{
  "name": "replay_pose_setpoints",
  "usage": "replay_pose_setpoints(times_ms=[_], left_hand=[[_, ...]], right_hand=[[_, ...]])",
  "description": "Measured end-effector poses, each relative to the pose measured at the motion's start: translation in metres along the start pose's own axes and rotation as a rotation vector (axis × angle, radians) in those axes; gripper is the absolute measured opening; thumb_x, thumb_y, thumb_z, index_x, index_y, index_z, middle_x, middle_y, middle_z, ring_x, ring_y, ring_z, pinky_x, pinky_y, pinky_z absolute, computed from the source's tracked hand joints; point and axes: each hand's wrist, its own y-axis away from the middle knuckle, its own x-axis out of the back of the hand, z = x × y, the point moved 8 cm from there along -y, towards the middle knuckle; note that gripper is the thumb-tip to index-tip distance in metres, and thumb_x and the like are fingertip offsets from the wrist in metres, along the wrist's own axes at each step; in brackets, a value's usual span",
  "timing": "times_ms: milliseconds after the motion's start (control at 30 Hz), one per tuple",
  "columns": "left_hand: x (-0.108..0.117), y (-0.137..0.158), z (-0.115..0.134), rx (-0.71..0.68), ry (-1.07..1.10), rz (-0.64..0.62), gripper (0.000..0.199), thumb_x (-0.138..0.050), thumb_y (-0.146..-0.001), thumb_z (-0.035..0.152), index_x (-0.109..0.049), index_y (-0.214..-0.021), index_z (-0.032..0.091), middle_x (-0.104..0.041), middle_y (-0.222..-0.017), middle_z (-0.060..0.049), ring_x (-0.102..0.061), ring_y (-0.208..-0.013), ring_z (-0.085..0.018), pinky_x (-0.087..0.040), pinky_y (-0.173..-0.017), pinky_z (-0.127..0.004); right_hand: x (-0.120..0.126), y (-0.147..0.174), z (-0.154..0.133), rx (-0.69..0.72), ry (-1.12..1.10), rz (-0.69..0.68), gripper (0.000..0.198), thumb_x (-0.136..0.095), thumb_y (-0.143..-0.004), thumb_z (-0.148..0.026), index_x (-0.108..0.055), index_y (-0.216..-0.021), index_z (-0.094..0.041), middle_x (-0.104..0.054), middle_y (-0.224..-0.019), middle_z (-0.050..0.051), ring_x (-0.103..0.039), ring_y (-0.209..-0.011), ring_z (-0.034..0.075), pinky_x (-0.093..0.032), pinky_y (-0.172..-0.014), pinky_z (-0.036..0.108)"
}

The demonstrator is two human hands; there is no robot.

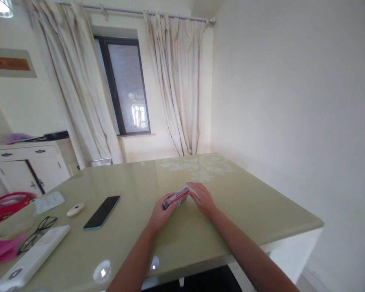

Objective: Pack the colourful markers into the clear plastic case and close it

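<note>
My left hand is closed around the near end of a small flat box with a red edge and dark markings. It is tilted and held just above the table, its far end pointing up and to the right. At that far end is my right hand, with thumb and fingertips at the box's corner. The lettering on the box is too small to read, and part of its side lies behind my left fingers.
On the glossy greenish table to the left lie a phone, a white rounded object, black-framed glasses and a long white device. A pink item and a pale blue packet are farther left. A wall borders the right side.
</note>
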Motion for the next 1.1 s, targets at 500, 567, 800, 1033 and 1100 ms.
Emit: replay_pose_setpoints(times_ms=[500,567,800,1033,1100], left_hand=[[-0.010,0.003,0.012,-0.022,-0.017,-0.101,0.048,-0.064,-0.086,0.052,-0.070,-0.118,0.017,-0.074,-0.117,-0.009,-0.067,-0.105,-0.026,-0.051,-0.095,-0.036],[-0.012,0.003,0.012,-0.012,-0.012,-0.119,0.050,-0.064,-0.085,0.053,-0.070,-0.120,0.018,-0.074,-0.118,-0.009,-0.067,-0.106,-0.027,-0.051,-0.096,-0.037],[-0.009,-0.003,-0.011,0.148,0.246,-0.023,0.061,-0.058,-0.084,0.066,-0.071,-0.116,0.015,-0.074,-0.117,-0.011,-0.068,-0.108,-0.029,-0.053,-0.097,-0.041],[0.015,-0.005,-0.029,0.232,0.276,0.243,0.064,-0.053,-0.088,0.063,-0.057,-0.133,0.017,-0.073,-0.115,-0.010,-0.070,-0.101,-0.025,-0.053,-0.093,-0.039],[0.025,-0.004,-0.025,0.200,0.135,0.290,0.061,-0.046,-0.090,0.063,-0.063,-0.124,0.016,-0.073,-0.114,-0.010,-0.068,-0.103,-0.024,-0.051,-0.094,-0.039]], right_hand=[[0.002,-0.001,0.014,-0.133,-0.016,0.091,0.039,-0.039,-0.104,-0.042,-0.070,-0.090,-0.022,-0.067,-0.086,0.009,-0.059,-0.090,0.024,-0.049,-0.087,0.037],[0.003,0.000,0.016,-0.160,-0.008,0.117,0.041,-0.037,-0.104,-0.042,-0.068,-0.085,-0.022,-0.066,-0.083,0.008,-0.059,-0.088,0.023,-0.048,-0.085,0.036],[-0.006,0.007,0.037,-0.369,-0.215,0.106,0.038,-0.038,-0.101,-0.048,-0.064,-0.108,-0.021,-0.070,-0.103,0.008,-0.066,-0.082,0.020,-0.054,-0.078,0.033],[-0.022,0.020,0.081,-0.636,-0.442,0.137,0.032,-0.044,-0.091,-0.038,-0.062,-0.110,-0.019,-0.072,-0.101,0.009,-0.066,-0.066,0.017,-0.055,-0.054,0.029],[-0.017,0.025,0.097,-0.676,-0.344,0.208,0.028,-0.047,-0.087,-0.032,-0.065,-0.105,-0.019,-0.073,-0.098,0.010,-0.069,-0.077,0.020,-0.057,-0.063,0.032]])
